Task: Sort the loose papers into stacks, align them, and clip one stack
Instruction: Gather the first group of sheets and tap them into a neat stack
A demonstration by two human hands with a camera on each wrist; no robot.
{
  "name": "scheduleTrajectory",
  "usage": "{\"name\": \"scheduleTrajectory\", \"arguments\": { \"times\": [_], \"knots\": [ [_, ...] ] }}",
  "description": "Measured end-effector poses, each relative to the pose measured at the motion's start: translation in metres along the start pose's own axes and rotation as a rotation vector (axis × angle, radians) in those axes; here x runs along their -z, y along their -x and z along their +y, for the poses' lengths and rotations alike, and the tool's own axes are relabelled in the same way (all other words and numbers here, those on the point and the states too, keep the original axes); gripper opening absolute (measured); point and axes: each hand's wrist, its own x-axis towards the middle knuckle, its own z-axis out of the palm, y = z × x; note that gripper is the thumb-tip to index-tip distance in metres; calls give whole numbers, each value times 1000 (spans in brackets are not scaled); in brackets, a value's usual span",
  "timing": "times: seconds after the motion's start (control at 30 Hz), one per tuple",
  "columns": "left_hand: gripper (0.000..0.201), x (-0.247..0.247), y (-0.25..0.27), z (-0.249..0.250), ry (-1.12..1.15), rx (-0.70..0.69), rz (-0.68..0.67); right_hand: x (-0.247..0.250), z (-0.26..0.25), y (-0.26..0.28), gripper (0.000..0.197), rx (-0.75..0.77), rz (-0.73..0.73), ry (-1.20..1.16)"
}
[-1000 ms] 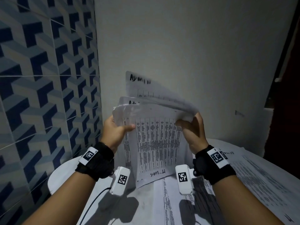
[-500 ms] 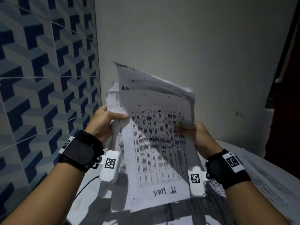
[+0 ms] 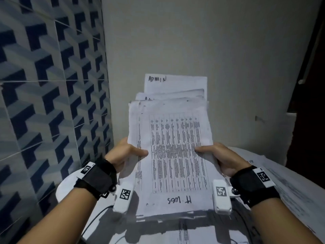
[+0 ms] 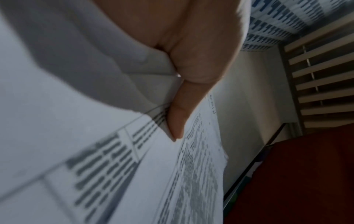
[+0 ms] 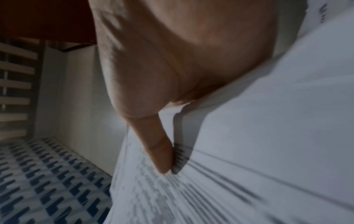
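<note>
Two hands (image 3: 172,159) flanking paper stack (image 3: 174,138)

Dim, cool light; wrist views blurred, hard shadows fall toward the viewer.

Bare forearms, no sleeves. Left wrist strap (image 3: 95,178): wide black band, white square-code tag on top. Right wrist strap (image 3: 255,185): same black band, white coded tag too. White boxy camera pod (image 3: 124,197) clipped on inner left wrist, black square code on face; matching pod (image 3: 222,195) on right. Thin black cable (image 3: 95,219) trailing under left pod.
</note>
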Motion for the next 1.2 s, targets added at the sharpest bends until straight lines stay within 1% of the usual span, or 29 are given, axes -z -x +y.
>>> {"name": "scheduleTrajectory", "arguments": {
  "times": [0.03,0.1,0.17,0.23,0.27,0.3,0.37,0.43,0.5,0.53,0.57,0.63,0.67,0.73,0.8,0.83,0.87,0.97,1.03,1.07,1.1,1.13,1.17,1.2],
  "knots": [
    [48,0,-1,0,41,-10,32,2,3,3,26,-9,-11,-1],
    [48,-2,-4,0,90,-36,83,2,11,5,25,23,34,-14],
    [43,-7,-5,2,59,-91,150,-2,18,6,23,139,149,6],
    [40,-11,-6,4,17,-174,222,-11,20,8,13,264,258,44],
    [40,-14,-6,5,10,-213,241,-14,21,9,15,314,294,46],
    [38,-15,-9,5,10,-249,269,-18,22,9,19,353,325,45],
    [40,-18,-9,4,-14,-293,282,-22,23,10,14,394,377,59],
    [54,-19,-11,2,-41,-300,276,-25,23,12,7,417,370,64],
    [43,-23,-8,1,-56,-306,262,-27,24,14,16,425,351,52],
    [41,-23,-7,-1,-63,-303,248,-28,24,14,16,428,342,51],
    [43,-24,-7,-3,-72,-302,253,-30,23,15,12,424,342,58],
    [47,-24,-6,-4,-77,-308,257,-32,22,16,23,426,357,103],
    [49,-23,-6,-4,-77,-306,250,-33,23,15,24,421,359,111],
    [57,-21,-6,-4,-55,-304,243,-34,22,16,14,418,341,88],
    [68,-19,-5,-4,-41,-311,232,-35,19,17,29,431,333,77],
    [70,-17,-6,-4,-36,-306,235,-36,17,17,37,436,343,79],
    [69,-16,-6,-4,-45,-303,235,-37,14,17,44,448,349,76],
    [58,-14,-6,-5,-67,-293,250,-39,7,17,55,506,358,80],
    [52,-15,-6,-6,-74,-295,260,-41,-3,21,65,602,388,149],
    [50,-15,-6,-6,-74,-299,259,-43,-11,24,74,689,449,230],
    [49,-15,-6,-6,-72,-299,263,-45,-21,27,84,821,541,360],
    [49,-15,-6,-6,-74,-301,260,-47,-32,29,90,972,634,526],
    [48,-16,-7,-6,-74,-300,262,-51,-45,31,92,1109,707,707],
    [47,-16,-7,-6,-74,-301,260,-58,-59,36,93,1201,775,874]
  ]
}}
